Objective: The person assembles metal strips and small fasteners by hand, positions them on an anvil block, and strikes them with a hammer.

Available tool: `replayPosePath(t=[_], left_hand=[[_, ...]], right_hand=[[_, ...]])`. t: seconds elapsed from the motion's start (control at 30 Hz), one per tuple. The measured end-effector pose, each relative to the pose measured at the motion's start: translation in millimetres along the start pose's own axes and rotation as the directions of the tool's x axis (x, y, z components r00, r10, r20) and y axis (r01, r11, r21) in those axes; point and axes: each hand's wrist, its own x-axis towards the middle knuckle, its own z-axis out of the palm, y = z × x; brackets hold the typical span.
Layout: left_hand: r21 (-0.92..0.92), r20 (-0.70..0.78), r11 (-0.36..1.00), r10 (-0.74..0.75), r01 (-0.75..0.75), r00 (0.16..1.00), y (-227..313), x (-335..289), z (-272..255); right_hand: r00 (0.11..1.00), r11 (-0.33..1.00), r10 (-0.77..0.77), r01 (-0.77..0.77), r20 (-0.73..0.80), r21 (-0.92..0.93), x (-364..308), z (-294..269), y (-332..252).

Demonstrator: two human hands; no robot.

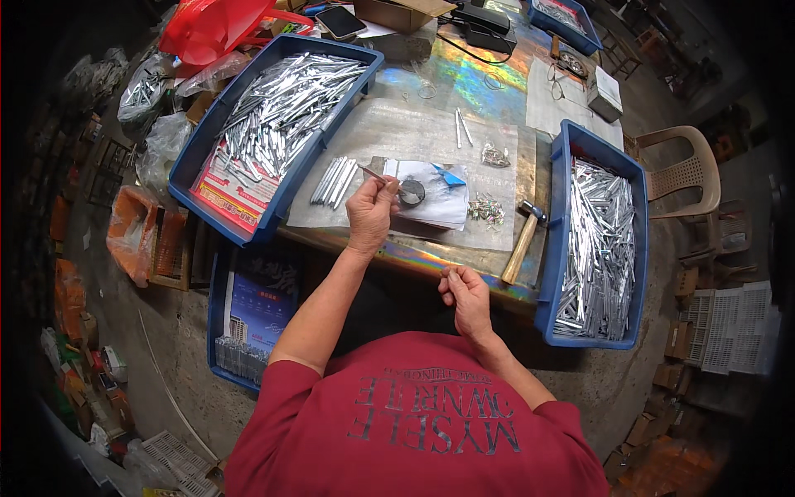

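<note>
My left hand (373,211) is closed in a pinch on a thin rod (372,174), over the left edge of a white paper-covered block (443,209). On that block, just right of the fingers, lies a small round dark piece (411,193), with a blue scrap (448,175) beyond it. A row of silvery metal rods (334,182) lies to the left of the hand. My right hand (466,300) hovers at the table's near edge, fingertips pressed together; whether they hold anything is hidden. To its right a wooden-handled hammer (522,245) lies on the table.
Blue bins of metal rods flank the work sheet: the left bin (184,184) and the right bin (639,248). Small shiny parts (486,210) lie in a pile by the block. Two loose rods (462,128) lie farther back. A plastic chair (683,178) stands at right.
</note>
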Motion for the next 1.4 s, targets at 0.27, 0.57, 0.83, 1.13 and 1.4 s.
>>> replayPosePath(t=[0.27,0.57,0.83,1.13,1.4], left_hand=[[-0.016,0.013,1.000,0.000,0.000,1.000,0,0,0],[0.022,0.011,1.000,0.006,-0.006,1.000,-1,1,0],[0.441,0.306,0.708,0.458,-0.551,0.834,16,12,0],[0.429,0.405,0.729,0.373,-0.533,0.835,22,14,-1],[0.460,0.353,0.715,0.396,-0.526,0.847,17,13,-2]], right_hand=[[1.000,1.000,-0.002,0.002,0.001,0.010,0,-1,0],[1.000,1.000,0.002,-0.002,-0.001,0.007,1,0,1],[0.987,0.969,-0.161,0.158,0.002,-0.190,22,5,-26],[0.754,0.464,-0.543,0.637,0.371,-0.616,90,59,-98],[0.459,0.095,-0.593,0.856,0.662,-0.508,118,65,-87]])
